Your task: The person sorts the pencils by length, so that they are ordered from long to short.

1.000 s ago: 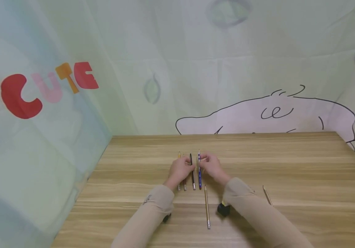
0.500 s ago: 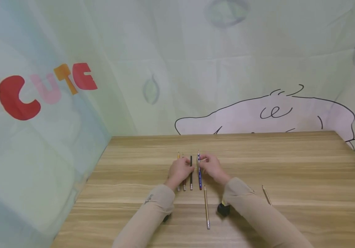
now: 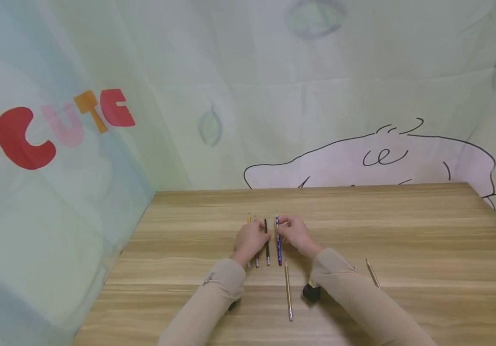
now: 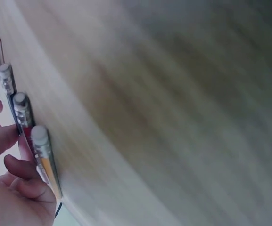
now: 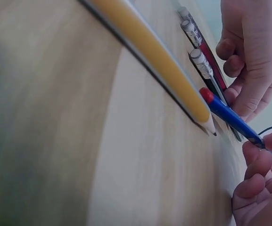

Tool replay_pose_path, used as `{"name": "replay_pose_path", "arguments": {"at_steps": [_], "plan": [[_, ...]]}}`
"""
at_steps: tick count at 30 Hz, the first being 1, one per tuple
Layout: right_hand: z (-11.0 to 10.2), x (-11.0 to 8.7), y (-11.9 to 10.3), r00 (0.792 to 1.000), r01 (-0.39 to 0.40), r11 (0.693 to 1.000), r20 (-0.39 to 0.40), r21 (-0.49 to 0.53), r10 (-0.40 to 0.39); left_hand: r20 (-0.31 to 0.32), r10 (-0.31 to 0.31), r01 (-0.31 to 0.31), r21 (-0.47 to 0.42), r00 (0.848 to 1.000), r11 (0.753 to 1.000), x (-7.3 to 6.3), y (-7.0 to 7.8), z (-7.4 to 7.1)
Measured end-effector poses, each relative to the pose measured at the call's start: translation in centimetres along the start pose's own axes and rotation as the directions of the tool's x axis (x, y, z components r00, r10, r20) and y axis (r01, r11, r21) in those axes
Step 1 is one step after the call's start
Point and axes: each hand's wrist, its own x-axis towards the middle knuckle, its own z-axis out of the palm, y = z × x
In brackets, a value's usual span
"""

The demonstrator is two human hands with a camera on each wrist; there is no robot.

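With thumb and fingertips, my left hand (image 3: pixel 250 239) pinches a black pencil (image 3: pixel 267 250) lying on the wooden table. Under and beside that hand lie a yellow pencil (image 4: pixel 50 165) and a dark red pencil (image 5: pixel 210 55), their eraser ends toward me. My right hand (image 3: pixel 296 235) pinches a blue patterned pencil (image 3: pixel 279 252) with a red end, just right of the black one. In the right wrist view the red end of the blue pencil (image 5: pixel 230 117) points back toward the camera. The four pencils stand roughly side by side, pointing away from me.
A gold-coloured pencil (image 3: pixel 289 293) lies nearer to me, below the blue one. Another pencil (image 3: pixel 373 274) lies to the right, partly hidden by the right sleeve. A black wrist-worn device (image 3: pixel 311 292) shows under the right forearm. A printed curtain (image 3: pixel 213 158) hangs behind the table.
The black pencil, slanted one second ago, has been turned straighter and drawn slightly toward me, nearly in line with its neighbours. The right hand and blue pencil have hardly moved.
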Motion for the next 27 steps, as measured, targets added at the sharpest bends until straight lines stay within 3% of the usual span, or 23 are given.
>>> {"name": "replay_pose_path", "arguments": {"at_steps": [17,23,27], "plan": [[0.33,0.41,-0.26,0.999,-0.028,0.994,0.034,-0.103,0.032,-0.009,0.024,-0.024,0.007,1.0,1.0,-0.34,-0.18,-0.09],[0.65,0.46,-0.35,1.0,-0.02,0.983,0.011,-0.182,0.023,-0.026,0.038,-0.038,0.027,0.999,0.999,-0.24,-0.14,-0.11],[0.81,0.36,-0.46,1.0,-0.008,0.96,-0.003,-0.28,0.008,-0.024,0.029,-0.029,0.029,0.999,0.999,-0.17,-0.1,-0.03]]}}
